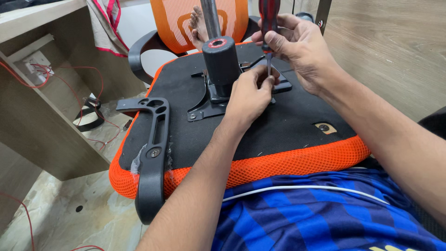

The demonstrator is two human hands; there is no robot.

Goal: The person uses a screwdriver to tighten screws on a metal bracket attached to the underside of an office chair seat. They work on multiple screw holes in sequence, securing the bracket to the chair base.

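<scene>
Marble floor [93, 218] lies under an upturned chair seat [278, 125]. Right hand [297, 44] clamps the screwdriver [268, 28]; left hand [248, 97] apparently pinches its tip at the bracket [209, 104].

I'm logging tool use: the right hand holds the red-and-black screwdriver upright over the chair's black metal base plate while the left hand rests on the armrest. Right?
Not quite. In the head view the left hand is at the screwdriver tip on the base plate, not on the armrest. The right hand holds the screwdriver upright.
</scene>
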